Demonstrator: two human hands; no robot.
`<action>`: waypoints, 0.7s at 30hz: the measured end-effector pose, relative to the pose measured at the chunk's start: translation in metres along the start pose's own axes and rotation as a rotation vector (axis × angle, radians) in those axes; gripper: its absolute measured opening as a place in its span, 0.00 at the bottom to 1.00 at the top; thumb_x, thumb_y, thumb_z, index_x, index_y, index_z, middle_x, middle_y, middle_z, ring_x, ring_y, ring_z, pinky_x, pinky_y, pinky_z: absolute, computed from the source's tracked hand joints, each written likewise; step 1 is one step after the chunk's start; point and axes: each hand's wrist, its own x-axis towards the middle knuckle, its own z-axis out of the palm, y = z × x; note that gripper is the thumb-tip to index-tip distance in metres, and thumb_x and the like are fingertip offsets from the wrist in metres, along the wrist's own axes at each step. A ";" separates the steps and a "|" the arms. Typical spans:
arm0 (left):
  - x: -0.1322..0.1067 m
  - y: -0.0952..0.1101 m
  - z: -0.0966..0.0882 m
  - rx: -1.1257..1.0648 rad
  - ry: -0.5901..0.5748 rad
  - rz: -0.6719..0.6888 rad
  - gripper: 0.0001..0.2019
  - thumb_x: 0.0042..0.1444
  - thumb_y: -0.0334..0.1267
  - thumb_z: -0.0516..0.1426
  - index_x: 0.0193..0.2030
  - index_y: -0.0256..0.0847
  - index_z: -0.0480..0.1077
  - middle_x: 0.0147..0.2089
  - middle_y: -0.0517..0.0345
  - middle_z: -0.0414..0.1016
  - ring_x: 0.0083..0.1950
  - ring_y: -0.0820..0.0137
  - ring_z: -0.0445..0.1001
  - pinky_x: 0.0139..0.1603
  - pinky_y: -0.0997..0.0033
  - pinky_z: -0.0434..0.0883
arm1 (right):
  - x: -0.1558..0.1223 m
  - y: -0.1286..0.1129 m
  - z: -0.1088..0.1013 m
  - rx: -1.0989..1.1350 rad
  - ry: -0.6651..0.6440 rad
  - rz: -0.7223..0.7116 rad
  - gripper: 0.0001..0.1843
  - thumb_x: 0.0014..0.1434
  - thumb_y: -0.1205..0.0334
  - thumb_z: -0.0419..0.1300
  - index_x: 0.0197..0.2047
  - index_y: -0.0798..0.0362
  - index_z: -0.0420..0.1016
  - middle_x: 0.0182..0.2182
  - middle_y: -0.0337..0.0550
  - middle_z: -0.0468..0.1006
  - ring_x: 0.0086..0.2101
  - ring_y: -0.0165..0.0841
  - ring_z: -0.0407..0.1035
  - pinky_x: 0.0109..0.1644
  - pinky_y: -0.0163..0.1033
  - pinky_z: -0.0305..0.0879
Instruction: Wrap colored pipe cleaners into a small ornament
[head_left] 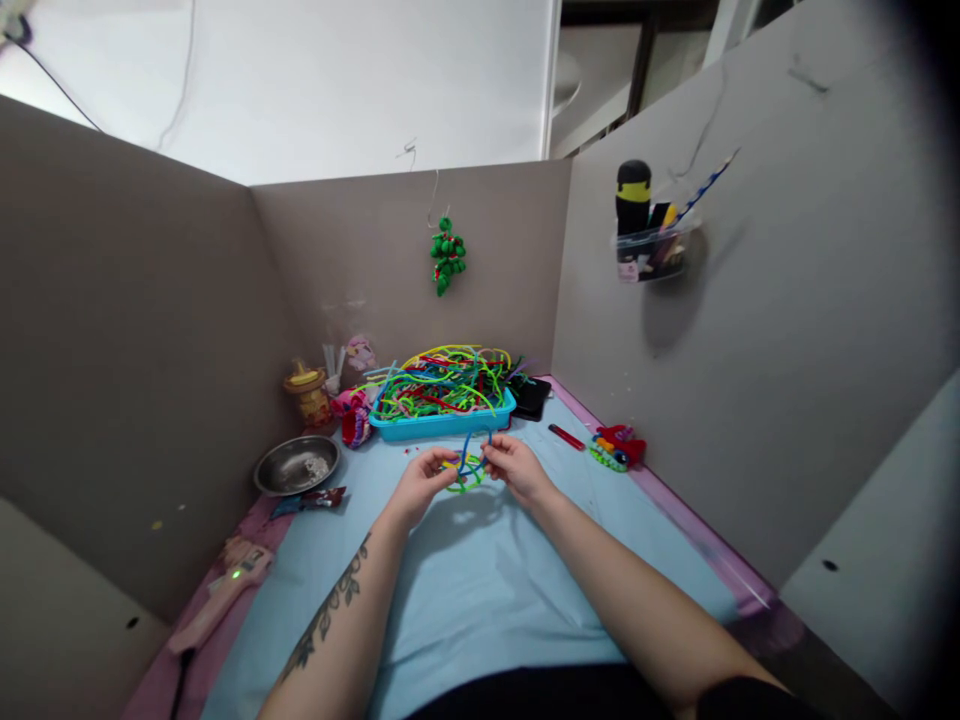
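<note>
My left hand [421,482] and my right hand [516,468] meet above the light blue mat [480,590], fingers pinched on a small twist of blue, yellow and green pipe cleaners [468,462]. The twist hangs between the two hands, just in front of a blue tray [442,422] heaped with many coloured pipe cleaners. Both forearms reach in from the bottom edge.
A metal bowl [295,466] and a pink glue gun [225,588] lie at the left. A red lighter [565,437] and a red-green craft piece [618,447] sit at the right. Grey partition walls enclose the desk; a green ornament [448,256] hangs on the back wall.
</note>
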 end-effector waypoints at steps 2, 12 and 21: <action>0.000 -0.001 0.001 -0.012 -0.006 0.000 0.16 0.42 0.36 0.65 0.39 0.37 0.71 0.36 0.56 0.74 0.34 0.72 0.71 0.35 0.73 0.66 | 0.000 0.001 0.000 -0.032 0.012 -0.022 0.14 0.41 0.56 0.65 0.30 0.55 0.69 0.21 0.36 0.72 0.19 0.25 0.63 0.20 0.29 0.54; -0.002 0.003 0.004 -0.021 -0.029 -0.027 0.15 0.40 0.36 0.66 0.36 0.37 0.71 0.36 0.55 0.76 0.33 0.72 0.71 0.34 0.73 0.66 | 0.005 0.008 -0.006 -0.301 0.139 -0.234 0.07 0.47 0.61 0.58 0.32 0.52 0.68 0.18 0.33 0.67 0.19 0.27 0.62 0.22 0.32 0.58; -0.002 0.005 0.006 -0.071 0.002 -0.022 0.15 0.40 0.36 0.66 0.36 0.36 0.70 0.34 0.56 0.74 0.32 0.74 0.70 0.32 0.75 0.65 | 0.003 0.006 -0.004 -0.323 0.017 -0.312 0.06 0.47 0.61 0.59 0.30 0.51 0.68 0.22 0.34 0.68 0.24 0.28 0.62 0.28 0.33 0.59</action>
